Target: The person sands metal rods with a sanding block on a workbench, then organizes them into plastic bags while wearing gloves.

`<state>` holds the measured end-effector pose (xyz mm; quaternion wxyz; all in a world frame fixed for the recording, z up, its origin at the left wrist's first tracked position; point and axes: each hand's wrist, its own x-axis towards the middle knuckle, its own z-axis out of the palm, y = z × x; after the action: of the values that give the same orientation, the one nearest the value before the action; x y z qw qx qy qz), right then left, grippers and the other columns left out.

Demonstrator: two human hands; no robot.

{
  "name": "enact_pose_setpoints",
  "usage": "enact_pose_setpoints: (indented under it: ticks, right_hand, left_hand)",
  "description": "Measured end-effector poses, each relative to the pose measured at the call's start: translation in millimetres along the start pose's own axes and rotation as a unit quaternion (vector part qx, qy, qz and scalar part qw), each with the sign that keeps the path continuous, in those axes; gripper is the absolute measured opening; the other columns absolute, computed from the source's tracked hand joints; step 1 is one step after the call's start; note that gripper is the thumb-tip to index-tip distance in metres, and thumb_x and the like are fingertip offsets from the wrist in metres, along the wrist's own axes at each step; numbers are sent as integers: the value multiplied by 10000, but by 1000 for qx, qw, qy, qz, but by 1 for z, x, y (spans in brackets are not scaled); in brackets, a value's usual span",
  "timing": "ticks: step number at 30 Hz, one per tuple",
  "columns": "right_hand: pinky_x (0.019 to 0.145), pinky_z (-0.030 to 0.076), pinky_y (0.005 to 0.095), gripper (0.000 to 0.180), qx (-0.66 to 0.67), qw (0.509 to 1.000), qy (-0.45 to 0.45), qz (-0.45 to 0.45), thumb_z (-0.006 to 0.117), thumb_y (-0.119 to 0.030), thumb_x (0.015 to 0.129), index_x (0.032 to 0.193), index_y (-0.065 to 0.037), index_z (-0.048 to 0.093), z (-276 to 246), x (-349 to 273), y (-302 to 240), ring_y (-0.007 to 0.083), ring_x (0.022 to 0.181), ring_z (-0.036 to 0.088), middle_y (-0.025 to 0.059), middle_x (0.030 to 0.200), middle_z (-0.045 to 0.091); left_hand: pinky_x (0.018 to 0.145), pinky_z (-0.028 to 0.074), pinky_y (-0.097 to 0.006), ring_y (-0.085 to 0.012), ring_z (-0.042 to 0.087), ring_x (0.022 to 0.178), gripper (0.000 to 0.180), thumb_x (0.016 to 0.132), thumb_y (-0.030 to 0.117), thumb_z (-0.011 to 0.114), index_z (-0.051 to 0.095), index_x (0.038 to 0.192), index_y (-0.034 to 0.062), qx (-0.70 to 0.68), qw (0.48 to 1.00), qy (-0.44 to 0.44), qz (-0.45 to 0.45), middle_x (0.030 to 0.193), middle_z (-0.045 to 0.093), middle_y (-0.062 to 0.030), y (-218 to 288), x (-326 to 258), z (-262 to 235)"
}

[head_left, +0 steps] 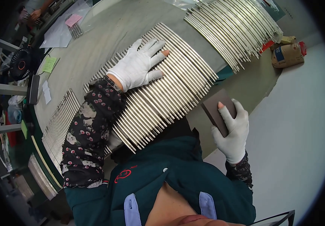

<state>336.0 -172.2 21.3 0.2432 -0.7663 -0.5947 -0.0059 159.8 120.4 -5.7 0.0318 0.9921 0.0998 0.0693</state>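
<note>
Slim shiny metal rods [183, 69] lie side by side in a wide row across the middle of the table, their near ends sticking out past its edge. Gloved in white, my left hand [136, 67] rests flat on these rods with fingers spread; the thumb and index tips poke bare out of the glove. Off the table edge at the right, my right hand [233, 132], also in a white glove, grips a brown-grey rectangular block [211, 107] like a sanding block. The block is held apart from the rods. My left sleeve passes over the row's left part and hides some rods.
More rods [234, 28] lie at the far right of the grey table [109, 28], and another batch [62, 122] at the left. A brown paper bag [288, 55] stands beyond the right edge. At the left are a black fan [20, 63] and another person's hand [36, 14].
</note>
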Motion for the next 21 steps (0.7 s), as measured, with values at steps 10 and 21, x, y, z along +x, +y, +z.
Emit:
enact_pose_setpoints:
  ticks: [10, 21]
  right_hand:
    - [823, 461, 417, 623, -59, 995, 15, -83, 751, -199, 639, 1240, -183, 585, 28, 41, 4, 346, 989, 523, 220, 1248, 465]
    - [763, 475, 432, 605, -90, 989, -22, -117, 729, -207, 675, 1257, -173, 572, 32, 65, -7, 345, 952, 533, 240, 1234, 465]
  left_hand:
    - [1129, 208, -543, -337, 328, 1365, 671, 897, 537, 480, 444, 1376, 69, 44, 999, 19, -14, 1479, 354, -176, 8, -3, 7]
    - [1126, 199, -560, -387, 308, 1371, 738, 909, 619, 380, 346, 1441, 108, 45, 999, -18, -20, 1505, 303, -200, 9, -2, 4]
